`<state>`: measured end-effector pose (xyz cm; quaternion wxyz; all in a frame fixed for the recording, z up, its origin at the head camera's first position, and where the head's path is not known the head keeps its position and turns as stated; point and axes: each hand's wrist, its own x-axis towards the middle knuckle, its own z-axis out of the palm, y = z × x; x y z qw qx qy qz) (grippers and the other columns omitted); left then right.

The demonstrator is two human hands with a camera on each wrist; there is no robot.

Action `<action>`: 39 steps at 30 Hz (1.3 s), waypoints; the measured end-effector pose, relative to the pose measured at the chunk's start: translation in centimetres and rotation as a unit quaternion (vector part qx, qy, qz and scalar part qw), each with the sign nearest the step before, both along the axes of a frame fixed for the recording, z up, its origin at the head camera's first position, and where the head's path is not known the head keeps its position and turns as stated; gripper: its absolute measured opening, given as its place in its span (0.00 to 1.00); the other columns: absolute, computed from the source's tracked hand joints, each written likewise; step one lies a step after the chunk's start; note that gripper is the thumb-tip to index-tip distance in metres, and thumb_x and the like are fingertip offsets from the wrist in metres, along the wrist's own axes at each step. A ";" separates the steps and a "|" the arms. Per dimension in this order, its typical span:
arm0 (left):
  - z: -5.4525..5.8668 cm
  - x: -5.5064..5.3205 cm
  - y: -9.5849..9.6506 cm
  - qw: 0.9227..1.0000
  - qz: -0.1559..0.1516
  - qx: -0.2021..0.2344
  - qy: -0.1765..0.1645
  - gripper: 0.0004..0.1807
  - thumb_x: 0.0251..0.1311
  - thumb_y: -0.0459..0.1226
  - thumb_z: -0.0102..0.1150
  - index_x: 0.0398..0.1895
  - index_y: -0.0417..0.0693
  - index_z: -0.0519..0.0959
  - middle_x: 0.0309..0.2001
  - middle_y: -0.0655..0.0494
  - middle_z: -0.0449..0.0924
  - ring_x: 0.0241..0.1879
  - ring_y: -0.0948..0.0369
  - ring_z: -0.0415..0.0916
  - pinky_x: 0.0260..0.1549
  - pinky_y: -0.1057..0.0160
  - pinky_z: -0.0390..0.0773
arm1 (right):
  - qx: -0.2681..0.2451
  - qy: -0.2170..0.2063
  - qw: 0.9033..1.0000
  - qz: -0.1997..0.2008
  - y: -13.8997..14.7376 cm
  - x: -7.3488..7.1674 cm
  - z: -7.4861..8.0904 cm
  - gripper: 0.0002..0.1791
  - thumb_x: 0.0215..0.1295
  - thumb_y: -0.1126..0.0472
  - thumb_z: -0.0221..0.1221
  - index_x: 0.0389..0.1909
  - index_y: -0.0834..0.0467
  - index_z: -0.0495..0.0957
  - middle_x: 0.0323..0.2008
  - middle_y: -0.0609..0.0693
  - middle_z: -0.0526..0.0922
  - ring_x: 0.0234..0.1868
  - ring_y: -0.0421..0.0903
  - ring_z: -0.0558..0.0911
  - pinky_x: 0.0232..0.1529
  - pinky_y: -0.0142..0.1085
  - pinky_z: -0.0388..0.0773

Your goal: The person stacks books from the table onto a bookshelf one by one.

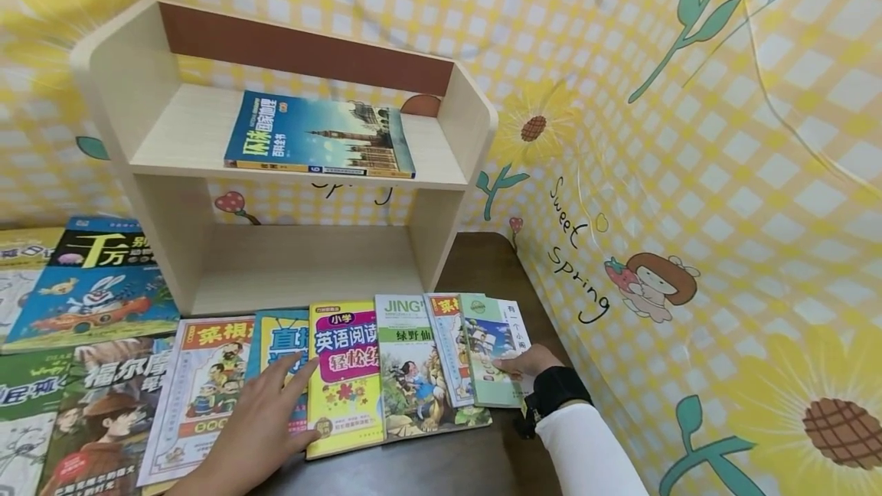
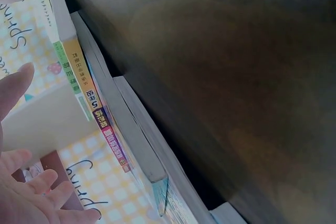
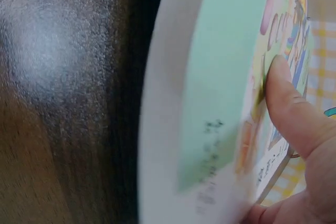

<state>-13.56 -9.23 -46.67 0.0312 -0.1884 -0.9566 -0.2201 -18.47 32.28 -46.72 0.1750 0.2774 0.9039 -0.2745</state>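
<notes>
Left hand near books; dark tabletop alongside.

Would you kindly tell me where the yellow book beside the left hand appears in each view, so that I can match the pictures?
Head: the yellow book lies below and slightly left of centre, beside the left hand.
Left wrist: what appears to be its spine slants down, left of centre.
Right wrist: I cannot make it out there.
Shared landmark: the yellow checked wall covering.
</notes>
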 end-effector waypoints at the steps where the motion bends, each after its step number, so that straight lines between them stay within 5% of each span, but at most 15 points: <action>1: 0.0 0.0 0.0 1.000 0.000 -0.001 0.000 0.52 0.33 0.50 0.80 0.66 0.45 0.69 0.64 0.36 0.64 0.62 0.35 0.61 0.55 0.28 0.61 | -0.008 0.005 1.000 -0.005 0.1 0.1 -0.1 0.31 0.50 0.41 0.70 0.28 0.68 0.77 0.30 0.57 0.76 0.33 0.51 0.75 0.37 0.39 0.72; 4: 0.0 0.1 -0.1 1.000 0.005 0.002 -0.009 0.52 0.33 0.50 0.80 0.66 0.44 0.69 0.64 0.36 0.64 0.62 0.35 0.61 0.56 0.29 0.61 | -0.041 0.034 0.998 -0.024 0.2 0.7 -0.3 0.38 0.50 0.43 0.71 0.44 0.75 0.73 0.40 0.63 0.75 0.39 0.54 0.75 0.44 0.43 0.74; 7: 0.1 0.2 -0.1 1.000 0.013 0.005 -0.026 0.52 0.34 0.51 0.80 0.67 0.44 0.68 0.65 0.36 0.63 0.62 0.35 0.60 0.57 0.30 0.61 | -0.103 0.062 0.992 -0.046 0.2 1.3 -0.3 0.49 0.55 0.49 0.70 0.61 0.80 0.58 0.56 0.74 0.67 0.52 0.63 0.72 0.56 0.51 0.71; 10: 0.1 0.2 -0.2 0.999 0.020 0.004 -0.038 0.53 0.35 0.52 0.79 0.68 0.44 0.67 0.65 0.36 0.62 0.63 0.35 0.59 0.57 0.30 0.61 | -0.138 0.081 0.986 -0.040 0.2 1.7 -0.2 0.48 0.62 0.55 0.65 0.65 0.82 0.48 0.62 0.79 0.58 0.59 0.68 0.66 0.60 0.54 0.66; 15: 0.1 0.2 -0.2 0.999 0.024 0.005 -0.041 0.54 0.34 0.52 0.80 0.67 0.43 0.67 0.65 0.36 0.62 0.63 0.35 0.59 0.56 0.29 0.61 | -0.139 0.115 0.983 -0.035 0.5 1.8 -0.6 0.24 0.67 0.63 0.58 0.53 0.79 0.64 0.42 0.68 0.74 0.40 0.57 0.78 0.43 0.44 0.75; 18: 0.2 0.3 -0.3 0.999 0.026 0.009 -0.040 0.53 0.34 0.51 0.80 0.67 0.42 0.67 0.65 0.36 0.62 0.63 0.35 0.58 0.56 0.29 0.61 | -0.136 0.128 0.982 -0.032 1.0 1.8 -1.1 0.18 0.71 0.65 0.52 0.52 0.77 0.66 0.37 0.63 0.76 0.35 0.52 0.77 0.39 0.40 0.74; 26: 0.2 0.4 -0.4 0.998 0.026 0.010 -0.054 0.53 0.36 0.51 0.79 0.69 0.44 0.66 0.66 0.36 0.62 0.63 0.34 0.59 0.56 0.29 0.61 | -0.130 0.156 0.978 -0.053 3.0 2.1 -2.5 0.22 0.72 0.66 0.47 0.61 0.75 0.63 0.42 0.65 0.75 0.36 0.53 0.77 0.37 0.40 0.74; 39: 0.0 0.4 -0.4 0.997 0.018 0.028 -0.068 0.52 0.39 0.48 0.78 0.70 0.45 0.65 0.66 0.37 0.62 0.63 0.35 0.60 0.55 0.31 0.64 | -0.289 0.169 0.931 -0.144 4.8 4.9 -2.1 0.27 0.77 0.62 0.43 0.70 0.71 0.53 0.26 0.47 0.80 0.25 0.40 0.79 0.29 0.32 0.77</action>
